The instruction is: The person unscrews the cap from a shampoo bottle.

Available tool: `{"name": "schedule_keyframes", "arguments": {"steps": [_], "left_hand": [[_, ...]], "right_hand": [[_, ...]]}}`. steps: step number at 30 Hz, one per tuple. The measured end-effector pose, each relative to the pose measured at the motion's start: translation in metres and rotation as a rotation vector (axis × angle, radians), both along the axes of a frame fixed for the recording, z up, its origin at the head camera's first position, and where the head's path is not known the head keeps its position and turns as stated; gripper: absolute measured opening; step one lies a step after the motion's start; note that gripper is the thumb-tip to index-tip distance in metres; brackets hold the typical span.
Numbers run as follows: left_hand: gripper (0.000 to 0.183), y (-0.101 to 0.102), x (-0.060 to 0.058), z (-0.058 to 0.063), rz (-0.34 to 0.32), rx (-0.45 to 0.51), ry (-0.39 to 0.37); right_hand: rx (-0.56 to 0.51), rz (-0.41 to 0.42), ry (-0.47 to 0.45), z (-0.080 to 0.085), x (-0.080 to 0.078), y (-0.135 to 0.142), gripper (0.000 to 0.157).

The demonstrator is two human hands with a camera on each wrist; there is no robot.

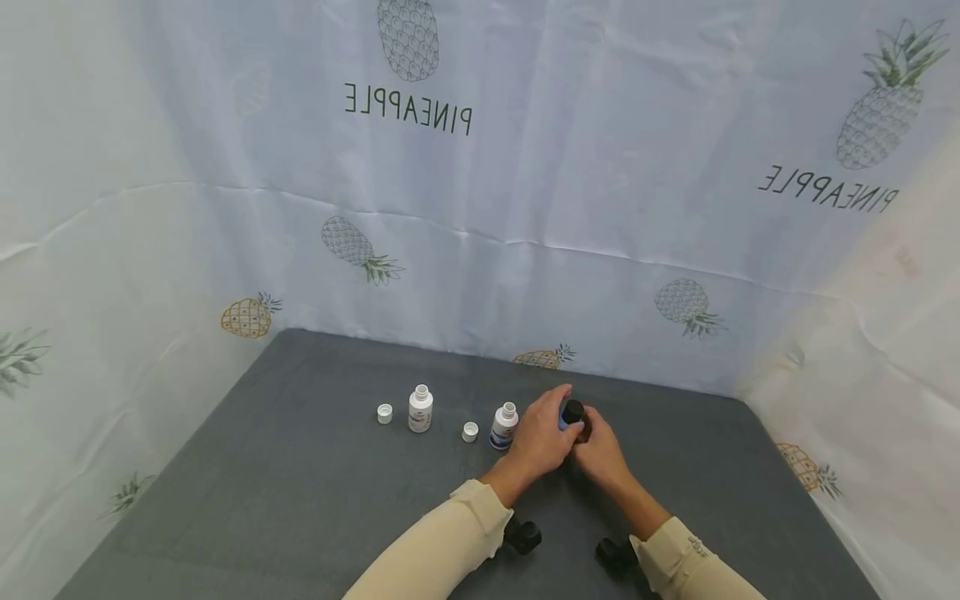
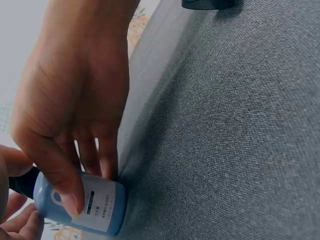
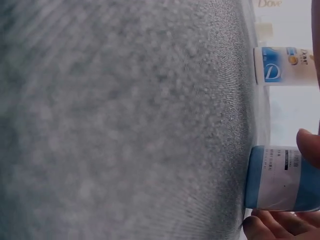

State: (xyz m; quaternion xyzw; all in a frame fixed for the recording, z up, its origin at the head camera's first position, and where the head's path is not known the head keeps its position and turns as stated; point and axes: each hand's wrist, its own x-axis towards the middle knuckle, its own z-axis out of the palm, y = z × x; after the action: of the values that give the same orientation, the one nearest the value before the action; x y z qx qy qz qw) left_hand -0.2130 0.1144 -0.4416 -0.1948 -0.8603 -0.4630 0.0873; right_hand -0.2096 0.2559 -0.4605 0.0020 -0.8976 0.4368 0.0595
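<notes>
Both hands meet at a blue bottle with a black cap, which stands upright at the table's right middle. My left hand curls around the bottle's upper part, by its cap and shoulder. My right hand grips the bottle's body. In the left wrist view the right thumb presses the white label. The bottle's base is at the grey cloth in the right wrist view. Just left of the hands stands an uncapped white bottle with a blue-patterned label.
A white cap lies left of that white bottle. Farther left are a second uncapped white bottle and another white cap. The grey table backs onto a pineapple-print curtain.
</notes>
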Motion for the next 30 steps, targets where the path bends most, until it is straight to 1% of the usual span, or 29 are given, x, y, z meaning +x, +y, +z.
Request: {"name": "schedule_keyframes", "arguments": {"steps": [4,8,11,17,22,26,30], "left_hand": [[0.052,0.0016,-0.0004,0.0003,-0.002,0.023,0.037],[0.049,0.0039,-0.0020,0.0000,0.005,0.006,0.055],[0.047,0.0052,-0.0033,0.0006,0.004,-0.011,0.059],[0.041,0.0048,-0.0043,0.0054,-0.007,-0.034,0.044],[0.037,0.0046,-0.0053,0.0068,-0.012,-0.051,0.047],[0.036,0.0045,-0.0062,0.0071,-0.015,-0.048,0.050],[0.035,0.0029,-0.0059,0.0077,-0.022,-0.033,0.034]], "right_hand": [[0.026,0.012,0.015,-0.0005,-0.0002,-0.0004,0.055],[0.053,0.023,0.024,-0.0001,0.0003,-0.0004,0.048],[0.055,0.030,0.031,-0.0001,0.0006,-0.0001,0.044],[0.072,0.030,0.064,-0.0012,-0.0002,-0.0010,0.041],[0.100,0.024,0.079,-0.0010,-0.0004,-0.0007,0.039],[0.094,0.015,0.081,-0.0019,0.0004,-0.0003,0.039],[0.089,0.010,0.078,-0.0025,0.0017,-0.0001,0.040]]}}
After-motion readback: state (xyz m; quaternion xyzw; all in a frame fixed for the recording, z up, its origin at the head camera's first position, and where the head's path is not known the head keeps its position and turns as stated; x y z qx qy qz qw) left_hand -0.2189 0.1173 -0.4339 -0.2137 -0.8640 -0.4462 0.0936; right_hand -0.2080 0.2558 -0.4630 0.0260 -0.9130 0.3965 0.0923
